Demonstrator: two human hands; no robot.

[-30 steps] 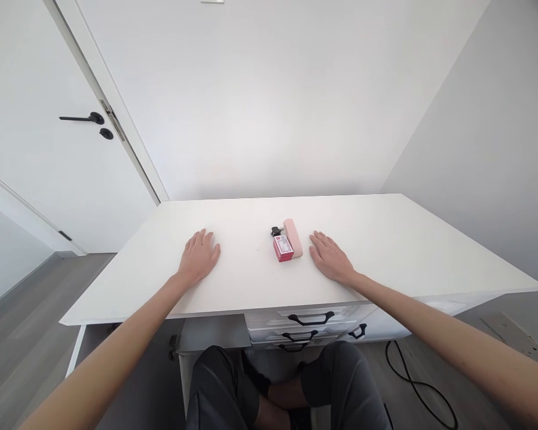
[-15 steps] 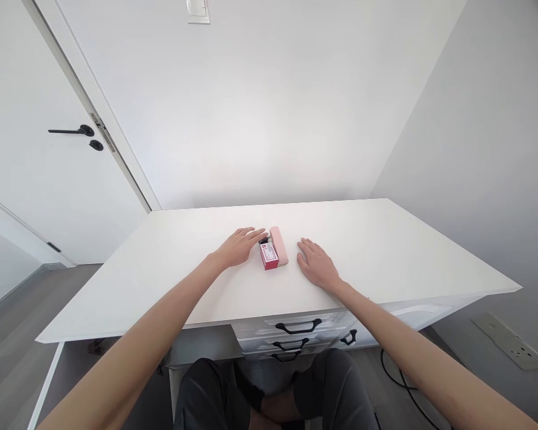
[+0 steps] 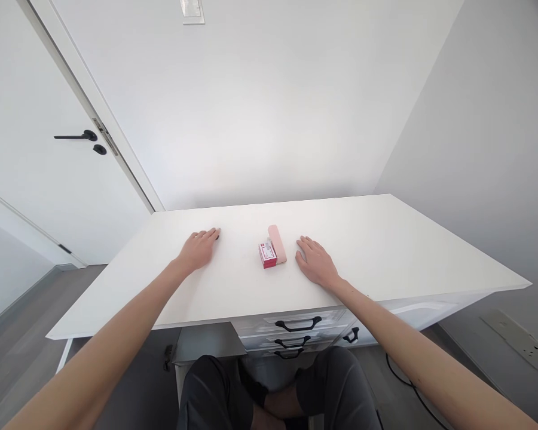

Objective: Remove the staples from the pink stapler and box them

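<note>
My left hand (image 3: 199,248) rests on the left part of the white desktop, fingers closed on a small black object (image 3: 217,237). Only a bit of that object shows at the fingertips, too little to name its kind. Near the middle lies a long pink object (image 3: 277,243) with rounded ends, shaped like a stapler. Against its left side sits a small red and white box (image 3: 268,254) with a printed label. My right hand (image 3: 315,261) lies flat just right of the pink object, apart from it, its fingers stretched out and holding nothing.
The white desk (image 3: 376,239) has drawers with black handles (image 3: 298,324) below its front edge. A wall rises behind it, another at the right with a socket strip (image 3: 517,338). At the left is a door with a black handle (image 3: 74,136). A black cable (image 3: 412,385) lies on the floor.
My left hand has moved left, away from the red and white box, taking the small black object from beside it. My right hand stays in place. The view has shifted slightly.
</note>
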